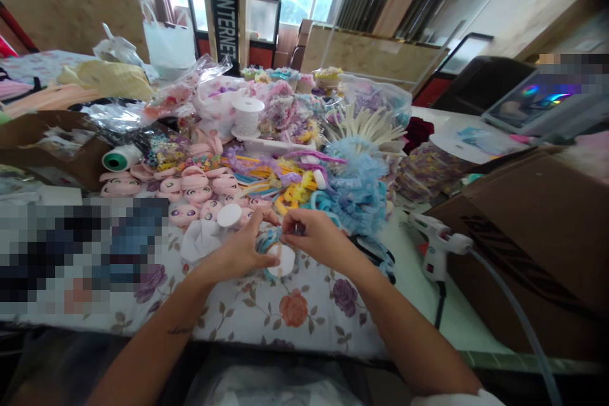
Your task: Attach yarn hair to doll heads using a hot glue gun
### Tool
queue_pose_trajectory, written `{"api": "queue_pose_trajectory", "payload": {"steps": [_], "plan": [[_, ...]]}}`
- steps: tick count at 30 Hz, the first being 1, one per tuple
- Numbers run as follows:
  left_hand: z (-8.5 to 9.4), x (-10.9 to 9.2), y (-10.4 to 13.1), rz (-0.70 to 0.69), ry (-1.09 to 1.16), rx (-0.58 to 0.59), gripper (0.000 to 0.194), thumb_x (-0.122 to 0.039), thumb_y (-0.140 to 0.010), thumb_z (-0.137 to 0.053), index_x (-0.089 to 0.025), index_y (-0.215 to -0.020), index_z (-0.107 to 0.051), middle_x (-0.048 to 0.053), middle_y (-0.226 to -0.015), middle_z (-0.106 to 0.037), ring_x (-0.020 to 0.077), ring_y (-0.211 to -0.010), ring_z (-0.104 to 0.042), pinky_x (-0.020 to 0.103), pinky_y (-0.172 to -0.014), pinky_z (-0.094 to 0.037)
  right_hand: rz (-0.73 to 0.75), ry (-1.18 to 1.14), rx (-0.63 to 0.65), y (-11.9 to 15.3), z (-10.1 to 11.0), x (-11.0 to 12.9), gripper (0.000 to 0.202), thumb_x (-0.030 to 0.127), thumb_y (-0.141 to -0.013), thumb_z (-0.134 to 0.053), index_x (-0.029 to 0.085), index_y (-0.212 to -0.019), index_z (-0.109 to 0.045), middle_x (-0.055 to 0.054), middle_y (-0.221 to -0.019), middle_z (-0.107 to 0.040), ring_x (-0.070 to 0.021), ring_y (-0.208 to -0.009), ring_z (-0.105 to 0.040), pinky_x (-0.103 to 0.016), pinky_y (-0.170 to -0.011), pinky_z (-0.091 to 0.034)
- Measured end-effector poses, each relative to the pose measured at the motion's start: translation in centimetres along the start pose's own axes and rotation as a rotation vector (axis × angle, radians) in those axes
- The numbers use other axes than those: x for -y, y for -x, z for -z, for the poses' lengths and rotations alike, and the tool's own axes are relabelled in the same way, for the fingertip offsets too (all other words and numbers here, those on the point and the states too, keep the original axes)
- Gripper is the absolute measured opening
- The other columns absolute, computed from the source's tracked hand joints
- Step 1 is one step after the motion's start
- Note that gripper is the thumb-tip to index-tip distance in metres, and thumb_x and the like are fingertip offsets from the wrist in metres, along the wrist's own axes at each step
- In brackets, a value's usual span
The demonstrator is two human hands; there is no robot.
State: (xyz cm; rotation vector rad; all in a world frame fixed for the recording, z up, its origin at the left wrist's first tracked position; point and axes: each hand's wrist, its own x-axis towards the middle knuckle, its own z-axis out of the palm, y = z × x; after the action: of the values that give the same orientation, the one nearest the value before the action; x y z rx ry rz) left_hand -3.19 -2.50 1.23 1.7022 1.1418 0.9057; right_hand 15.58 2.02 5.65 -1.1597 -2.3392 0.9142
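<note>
My left hand (247, 244) curls around a small round white piece (281, 261) with fuzzy blue trim (269, 238) about it, the thumb lying on its white face. Close beside it, my right hand (311, 233) has thumb and fingertips pinched together at the trim's upper edge; what they grip is too small to make out. Just beyond the left hand is a white disc (229, 216). Several pink doll faces (197, 194) lie behind it, and white cloth (200, 241) is at the left wrist.
Frilly blue trim (356, 184) heaps behind my right hand. A white glue gun (435, 244) stands at the right before a cardboard box (533, 235). Farther back are a white spool (248, 117) and bagged yarn. A floral cloth (292, 307) covers the table.
</note>
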Motion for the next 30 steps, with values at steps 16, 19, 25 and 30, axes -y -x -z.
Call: {"api": "queue_pose_trajectory", "payload": {"steps": [16, 19, 25, 30], "plan": [[0.2, -1.0, -0.5, -0.065, -0.014, -0.137, 0.034, -0.032, -0.067, -0.078, -0.023, -0.096, -0.065, 0.007, -0.121, -0.06, 0.0269, -0.123, -0.049, 0.039, -0.105, -0.034, -0.075, -0.172, -0.049, 0.5, 2.8, 0.5, 0.016, 0.026, -0.077, -0.065, 0.018, -0.091, -0.063, -0.001, -0.079, -0.061, -0.0108, -0.061, -0.052, -0.022, -0.053, -0.041], [0.2, -0.9, -0.5, -0.094, -0.024, -0.136, 0.031, -0.032, -0.069, -0.077, -0.023, -0.097, -0.069, 0.007, -0.124, -0.059, 0.0252, -0.122, -0.05, 0.037, -0.105, -0.035, -0.087, -0.233, -0.046, 0.6, 2.8, 0.1, 0.016, 0.027, -0.077, -0.065, 0.018, -0.089, -0.062, 0.001, -0.07, -0.057, -0.011, -0.058, -0.052, -0.022, -0.051, -0.042], [0.1, -0.8, -0.5, -0.077, -0.031, -0.175, 0.032, -0.032, -0.066, -0.079, -0.023, -0.096, -0.072, 0.008, -0.118, -0.063, 0.0257, -0.118, -0.053, 0.037, -0.103, -0.038, -0.09, -0.328, -0.065, 0.6, 2.2, -0.3, 0.01, 0.024, -0.076, -0.064, 0.017, -0.083, -0.063, 0.004, -0.061, -0.053, -0.0105, -0.053, -0.049, -0.023, -0.049, -0.039], [0.0, -0.8, -0.4, -0.053, -0.036, -0.216, 0.031, -0.032, -0.066, -0.079, -0.024, -0.096, -0.073, 0.008, -0.116, -0.066, 0.0264, -0.115, -0.056, 0.038, -0.1, -0.041, -0.063, -0.322, -0.123, 0.5, 1.9, -0.3, 0.007, 0.022, -0.073, -0.064, 0.017, -0.078, -0.063, 0.004, -0.061, -0.053, -0.0097, -0.055, -0.046, -0.022, -0.051, -0.037]]}}
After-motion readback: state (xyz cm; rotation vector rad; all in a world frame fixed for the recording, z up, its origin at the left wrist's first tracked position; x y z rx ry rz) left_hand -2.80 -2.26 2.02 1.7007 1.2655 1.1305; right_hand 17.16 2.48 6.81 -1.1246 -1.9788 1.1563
